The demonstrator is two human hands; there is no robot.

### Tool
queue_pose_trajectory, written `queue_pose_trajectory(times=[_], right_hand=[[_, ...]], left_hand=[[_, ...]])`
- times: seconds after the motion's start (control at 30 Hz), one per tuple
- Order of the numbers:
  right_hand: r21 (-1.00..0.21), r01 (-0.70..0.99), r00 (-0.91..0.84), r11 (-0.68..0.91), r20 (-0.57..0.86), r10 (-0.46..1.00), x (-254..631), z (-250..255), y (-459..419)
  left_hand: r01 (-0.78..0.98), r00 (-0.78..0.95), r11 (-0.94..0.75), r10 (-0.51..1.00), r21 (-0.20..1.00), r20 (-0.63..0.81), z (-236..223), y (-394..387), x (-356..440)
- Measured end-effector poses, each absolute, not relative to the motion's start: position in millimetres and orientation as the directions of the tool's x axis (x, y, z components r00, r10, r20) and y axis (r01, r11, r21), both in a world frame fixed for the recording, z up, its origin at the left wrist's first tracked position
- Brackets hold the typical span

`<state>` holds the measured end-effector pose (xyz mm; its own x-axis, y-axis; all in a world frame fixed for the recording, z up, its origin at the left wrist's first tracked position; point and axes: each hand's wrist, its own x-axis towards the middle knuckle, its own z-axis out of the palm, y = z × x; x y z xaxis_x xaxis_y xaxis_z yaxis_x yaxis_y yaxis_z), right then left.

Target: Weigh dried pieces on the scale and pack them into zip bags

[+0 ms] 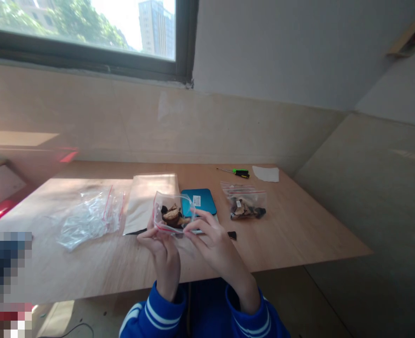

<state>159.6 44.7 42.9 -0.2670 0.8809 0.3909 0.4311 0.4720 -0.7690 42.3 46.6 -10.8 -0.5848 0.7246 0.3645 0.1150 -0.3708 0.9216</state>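
Observation:
Between my two hands, a clear zip bag (158,206) with a red seal line is held with its mouth spread apart. Brown, dried mushroom-like pieces (173,216) show inside it. My left hand (161,249) pinches the bag's near left edge. On the other side, my right hand (209,237) grips the right edge between thumb and fingers. Just behind the bag sits a teal-blue flat device (203,199) with a white label, partly covered by the bag and my right fingers. A small dark piece (232,235) lies right of my right hand.
A second, filled zip bag (246,204) lies to the right. Several clear bags (88,220) are piled at left, beside a kraft paper bag (140,199). Screwdrivers (241,172) and a white paper piece (266,174) lie near the wall. A pixelated patch covers the lower left.

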Motion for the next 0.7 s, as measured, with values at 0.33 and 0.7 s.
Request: queue_pose_trajectory(times=[0.33,0.7], right_hand=[[-0.907,0.070,-0.013,0.416,0.416,0.909,160,48,35],[-0.949,-0.198,0.039,0.244,0.241,0.970,158,2,30]], left_hand=[[-0.053,-0.486,-0.480,0.779,0.876,0.397,-19,48,17],[-0.348,-0.396,-0.244,0.913,0.905,0.094,-5,44,11]])
